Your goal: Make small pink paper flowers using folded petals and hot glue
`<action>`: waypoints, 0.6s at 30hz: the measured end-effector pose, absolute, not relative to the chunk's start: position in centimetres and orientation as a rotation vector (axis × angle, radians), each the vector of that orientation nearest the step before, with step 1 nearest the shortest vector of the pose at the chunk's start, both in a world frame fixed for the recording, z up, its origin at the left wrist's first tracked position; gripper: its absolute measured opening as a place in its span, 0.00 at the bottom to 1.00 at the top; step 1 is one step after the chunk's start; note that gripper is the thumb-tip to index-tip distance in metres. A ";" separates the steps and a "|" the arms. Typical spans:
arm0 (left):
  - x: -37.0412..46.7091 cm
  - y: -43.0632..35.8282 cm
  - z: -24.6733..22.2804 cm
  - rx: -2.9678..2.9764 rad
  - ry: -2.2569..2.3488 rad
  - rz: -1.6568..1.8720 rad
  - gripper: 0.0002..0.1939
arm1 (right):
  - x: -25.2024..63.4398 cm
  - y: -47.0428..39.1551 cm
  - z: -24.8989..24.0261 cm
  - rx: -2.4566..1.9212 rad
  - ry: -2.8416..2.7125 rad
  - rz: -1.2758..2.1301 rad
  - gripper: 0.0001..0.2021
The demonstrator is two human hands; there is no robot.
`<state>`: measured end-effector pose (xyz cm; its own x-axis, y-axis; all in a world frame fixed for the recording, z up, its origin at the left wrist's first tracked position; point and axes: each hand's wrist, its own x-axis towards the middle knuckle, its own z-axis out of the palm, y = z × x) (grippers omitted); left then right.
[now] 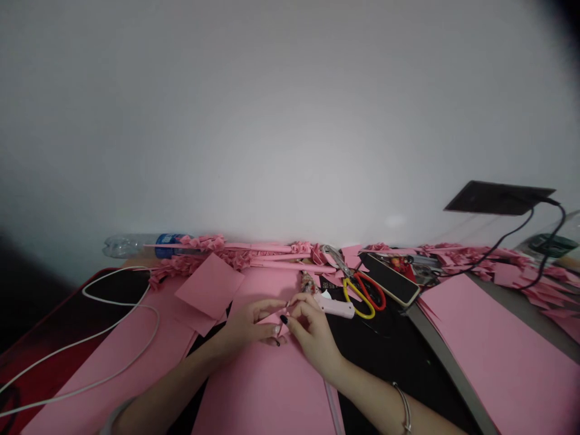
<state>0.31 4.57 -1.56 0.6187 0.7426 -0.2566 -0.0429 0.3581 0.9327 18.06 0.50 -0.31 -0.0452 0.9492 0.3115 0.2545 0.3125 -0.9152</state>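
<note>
Head camera view: both my hands are drawn in over the middle of the desk, fingers bent and fingertips nearly closed; my left hand (244, 329) and my right hand (313, 338) pinch a small pink paper (267, 321) between them. I judge a crease in the wrong spot or a torn edge the likeliest trouble, since two pinches so close together could pull unevenly; a nail could dent it too; if it slipped, it could be hard to pick out on the large pink sheet (260, 393) below, which is the same colour. My right hand is also near a pale pink tool (338, 306) and the scissors (345, 290); a careless sweep could knock either one; on the other side, the white cable (156, 332) loops near my left forearm and could snag.

As for the paper, it looks thin, matte and plain, and my fingers hide much of its outline; I cannot tell how far it is folded.
</note>
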 end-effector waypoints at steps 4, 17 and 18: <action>0.4 4.6 -1.9 1.145 0.713 0.555 0.23 | 17.9 0.5 -0.2 -1.167 -1.543 0.804 0.12; 0.7 4.3 -1.3 1.133 0.757 0.592 0.25 | 17.9 0.7 -0.7 -1.210 -1.508 0.817 0.10; 0.7 4.3 -1.5 1.133 0.753 0.604 0.25 | 17.9 0.7 -0.7 -1.212 -1.509 0.821 0.10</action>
<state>0.71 4.32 -1.49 0.6139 0.7579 -0.2208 -0.0512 0.3174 0.9469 17.90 0.66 -0.68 -0.0062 0.9602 0.2793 0.2865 0.2693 -0.9195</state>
